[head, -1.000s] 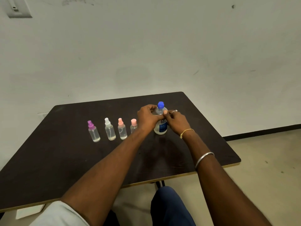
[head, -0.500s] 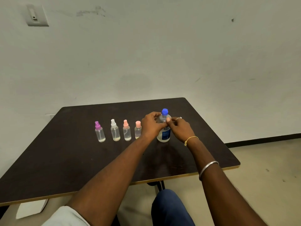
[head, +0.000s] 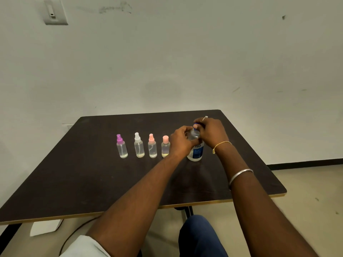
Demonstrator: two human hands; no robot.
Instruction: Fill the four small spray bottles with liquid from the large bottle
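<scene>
The large bottle (head: 196,152) stands upright on the dark table (head: 74,173), toward 1 o'clock from its middle, with its long axis vertical and its blue cap (head: 196,125) pointing up. The left hand (head: 181,140) curls round its shoulder from 9 o'clock. The right hand (head: 211,133) pinches the cap from 3 o'clock. Four small spray bottles (head: 138,146) stand in a row toward its 9 o'clock, the nearest just beside the left hand.

Spray bottles (head: 143,146) close left of hands (head: 196,138)
</scene>
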